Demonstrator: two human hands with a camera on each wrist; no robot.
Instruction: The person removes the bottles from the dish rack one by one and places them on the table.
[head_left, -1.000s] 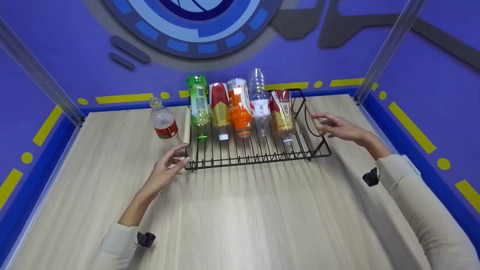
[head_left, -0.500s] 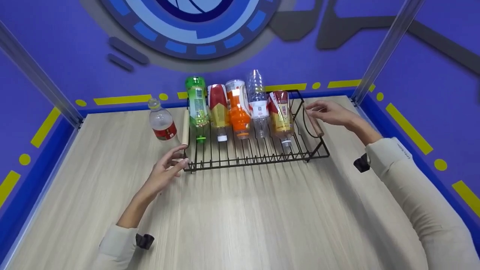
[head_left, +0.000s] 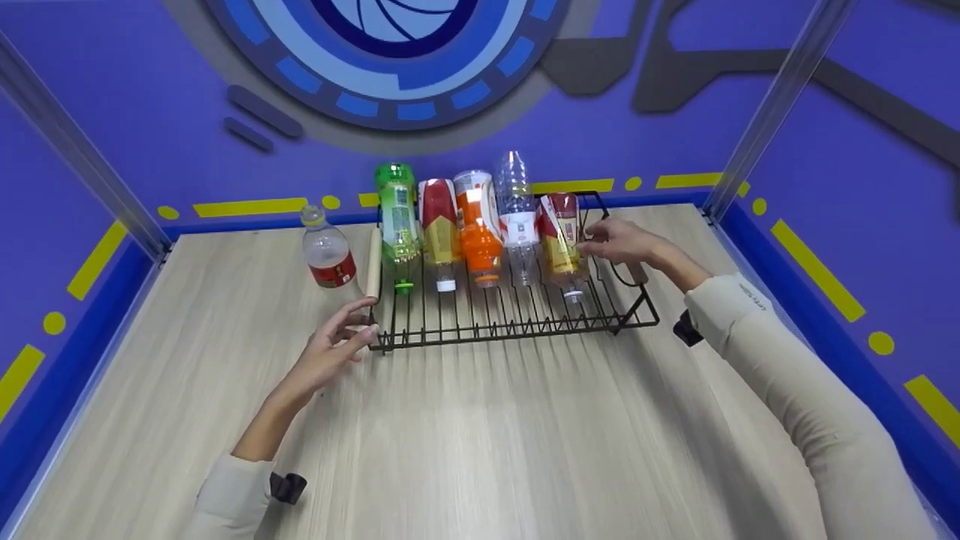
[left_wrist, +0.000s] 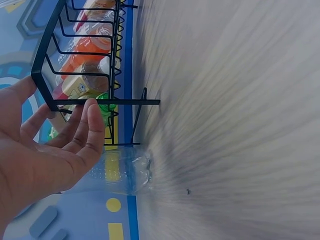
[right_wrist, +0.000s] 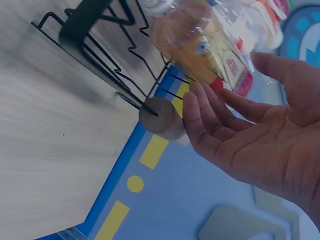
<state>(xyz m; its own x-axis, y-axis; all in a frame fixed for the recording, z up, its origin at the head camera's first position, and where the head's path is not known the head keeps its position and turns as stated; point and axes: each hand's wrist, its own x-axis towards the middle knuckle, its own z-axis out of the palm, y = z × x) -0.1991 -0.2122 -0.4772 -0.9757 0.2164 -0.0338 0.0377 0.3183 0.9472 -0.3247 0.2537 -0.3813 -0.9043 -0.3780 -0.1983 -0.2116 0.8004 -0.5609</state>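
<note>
A black wire rack (head_left: 510,330) with wooden side handles stands on the table. On it lie green (head_left: 400,225), red-and-gold (head_left: 440,225) and orange (head_left: 478,225) bottles, a clear bottle (head_left: 519,225) and another red-and-gold bottle (head_left: 561,232), caps toward me. My left hand (head_left: 328,349) holds the rack's front left corner; in the left wrist view its fingers curve about the black bar (left_wrist: 135,102). Over the right handle (head_left: 637,271) reaches my right hand (head_left: 622,244), fingertips at the side of the rightmost bottle. The right wrist view shows its loosely bent fingers beside that bottle (right_wrist: 200,50).
Left of the rack a clear bottle with a red label (head_left: 330,259) stands upright on the table (head_left: 480,435). Blue-purple wall panels (head_left: 150,150) close off the back and both sides, joined by metal corner posts (head_left: 780,105).
My right hand has left the rack's right handle and moved left, to the rightmost red-and-gold bottle. The left hand stays at the rack corner. The head view has shifted slightly.
</note>
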